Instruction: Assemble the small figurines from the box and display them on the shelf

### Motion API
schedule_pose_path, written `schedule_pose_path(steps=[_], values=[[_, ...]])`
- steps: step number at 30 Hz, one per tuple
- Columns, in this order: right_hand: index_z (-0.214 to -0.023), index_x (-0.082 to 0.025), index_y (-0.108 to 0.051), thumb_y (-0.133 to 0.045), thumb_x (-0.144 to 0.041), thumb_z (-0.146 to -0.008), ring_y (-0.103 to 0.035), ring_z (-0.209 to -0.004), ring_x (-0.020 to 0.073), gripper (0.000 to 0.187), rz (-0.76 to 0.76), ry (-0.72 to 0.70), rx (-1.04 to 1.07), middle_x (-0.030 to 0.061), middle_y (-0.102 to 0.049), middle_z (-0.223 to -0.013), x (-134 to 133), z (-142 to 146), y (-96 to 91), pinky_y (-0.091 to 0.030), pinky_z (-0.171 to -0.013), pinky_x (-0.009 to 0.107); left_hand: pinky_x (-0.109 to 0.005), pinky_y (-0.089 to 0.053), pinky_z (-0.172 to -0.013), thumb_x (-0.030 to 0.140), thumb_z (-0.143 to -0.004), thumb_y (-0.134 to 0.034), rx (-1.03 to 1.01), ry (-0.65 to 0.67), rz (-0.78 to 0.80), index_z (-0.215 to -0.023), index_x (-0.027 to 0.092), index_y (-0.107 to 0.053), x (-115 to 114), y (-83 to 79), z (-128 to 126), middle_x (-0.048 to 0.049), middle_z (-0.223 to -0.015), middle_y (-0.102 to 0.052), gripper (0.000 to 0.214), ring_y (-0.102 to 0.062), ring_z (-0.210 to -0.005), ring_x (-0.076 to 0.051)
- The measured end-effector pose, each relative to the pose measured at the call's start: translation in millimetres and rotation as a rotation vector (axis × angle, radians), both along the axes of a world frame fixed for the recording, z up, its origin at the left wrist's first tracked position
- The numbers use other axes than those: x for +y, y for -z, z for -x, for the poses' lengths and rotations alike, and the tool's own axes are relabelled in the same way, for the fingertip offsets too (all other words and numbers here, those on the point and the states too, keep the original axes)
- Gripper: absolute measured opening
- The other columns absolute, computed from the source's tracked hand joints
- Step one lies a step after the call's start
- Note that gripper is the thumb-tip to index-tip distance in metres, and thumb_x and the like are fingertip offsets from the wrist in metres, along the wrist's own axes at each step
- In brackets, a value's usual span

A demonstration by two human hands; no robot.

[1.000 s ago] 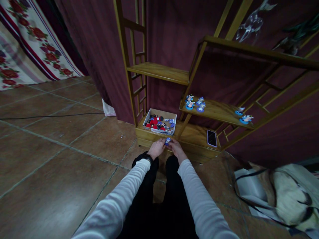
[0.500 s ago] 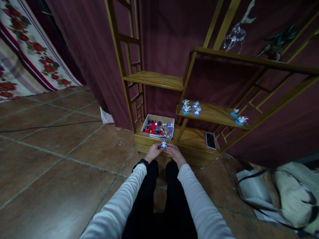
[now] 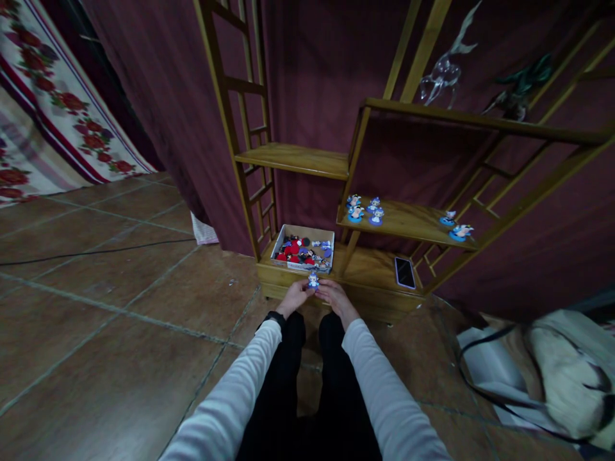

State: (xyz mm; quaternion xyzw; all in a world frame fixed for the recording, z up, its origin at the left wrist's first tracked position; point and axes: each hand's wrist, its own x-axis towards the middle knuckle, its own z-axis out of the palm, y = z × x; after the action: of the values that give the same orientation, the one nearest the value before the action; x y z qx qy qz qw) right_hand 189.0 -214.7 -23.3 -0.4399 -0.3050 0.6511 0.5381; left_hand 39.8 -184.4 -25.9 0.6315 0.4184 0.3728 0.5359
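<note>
A small purple-and-white figurine (image 3: 313, 280) is held upright between my two hands, just in front of the low wooden shelf unit. My left hand (image 3: 295, 297) pinches it from the left, and my right hand (image 3: 336, 297) has its fingers closed at its right side. Right behind them sits an open white box (image 3: 307, 230) with several red, black and purple figurines inside. On the middle shelf (image 3: 403, 221) stand two purple figurines (image 3: 376, 214) beside two blue-based ones (image 3: 355, 212). Two more blue-based figurines (image 3: 460, 232) are at that shelf's right end.
A phone (image 3: 404, 273) lies on the bottom shelf at the right. A clear glass deer (image 3: 442, 78) and a dark green ornament (image 3: 521, 86) stand on the upper shelf. Bags (image 3: 567, 371) rest on the floor to the right. A cable (image 3: 96, 251) crosses the tiles at the left.
The camera view has tilted and shifted slightly. Both hands still hold the purple figurine in nearly the same place before the box.
</note>
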Motion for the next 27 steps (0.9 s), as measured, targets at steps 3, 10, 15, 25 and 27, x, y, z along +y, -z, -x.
schedule_pose_path(steps=[3,10,15,25,27], values=[[-0.084,-0.017,-0.062,-0.073,-0.023,-0.058,-0.066,-0.081,0.0183,0.029,0.004,0.001,-0.007,0.0037,-0.07,-0.08,-0.6,0.3,-0.6,-0.049,-0.082,0.035,-0.029,-0.046,-0.073,0.02,-0.065,-0.066,-0.015,0.019,-0.027,-0.09,0.012,-0.067,1.1,1.4,0.9,-0.0044,-0.078,-0.068,0.027,-0.06,-0.076,-0.018],[-0.086,-0.017,-0.062,-0.071,-0.022,-0.06,-0.066,-0.076,0.0164,0.028,0.023,0.011,-0.009,0.0038,-0.07,-0.079,0.5,0.8,1.2,-0.051,-0.079,0.033,-0.029,-0.046,-0.072,0.021,-0.062,-0.068,-0.02,-0.007,-0.036,-0.089,0.011,-0.067,0.8,0.1,0.4,-0.0056,-0.08,-0.069,0.029,-0.06,-0.074,-0.017],[-0.085,-0.017,-0.062,-0.069,-0.022,-0.062,-0.066,-0.071,0.0147,0.025,0.021,-0.005,0.001,0.0029,-0.069,-0.077,-0.2,0.3,0.8,-0.051,-0.077,0.032,-0.029,-0.046,-0.07,0.022,-0.061,-0.069,0.008,-0.076,-0.034,-0.088,0.011,-0.066,0.7,0.9,0.0,-0.0062,-0.078,-0.068,0.03,-0.06,-0.07,-0.017],[-0.082,-0.017,-0.061,-0.067,-0.018,-0.063,-0.065,-0.067,0.0129,0.021,0.034,-0.004,-0.019,0.0018,-0.068,-0.072,-0.2,1.6,-0.2,-0.052,-0.076,0.03,-0.029,-0.046,-0.072,0.022,-0.06,-0.07,-0.02,-0.028,-0.021,-0.089,0.012,-0.065,2.3,2.7,0.1,-0.0049,-0.078,-0.068,0.031,-0.06,-0.072,-0.017],[-0.083,-0.017,-0.061,-0.068,-0.018,-0.062,-0.065,-0.067,0.0132,0.021,0.037,-0.007,-0.016,0.0017,-0.068,-0.072,-0.4,1.3,-0.5,-0.052,-0.076,0.03,-0.029,-0.046,-0.072,0.021,-0.059,-0.071,-0.047,-0.063,-0.008,-0.092,0.012,-0.064,2.9,4.8,-0.4,-0.0041,-0.077,-0.067,0.035,-0.06,-0.072,-0.016]])
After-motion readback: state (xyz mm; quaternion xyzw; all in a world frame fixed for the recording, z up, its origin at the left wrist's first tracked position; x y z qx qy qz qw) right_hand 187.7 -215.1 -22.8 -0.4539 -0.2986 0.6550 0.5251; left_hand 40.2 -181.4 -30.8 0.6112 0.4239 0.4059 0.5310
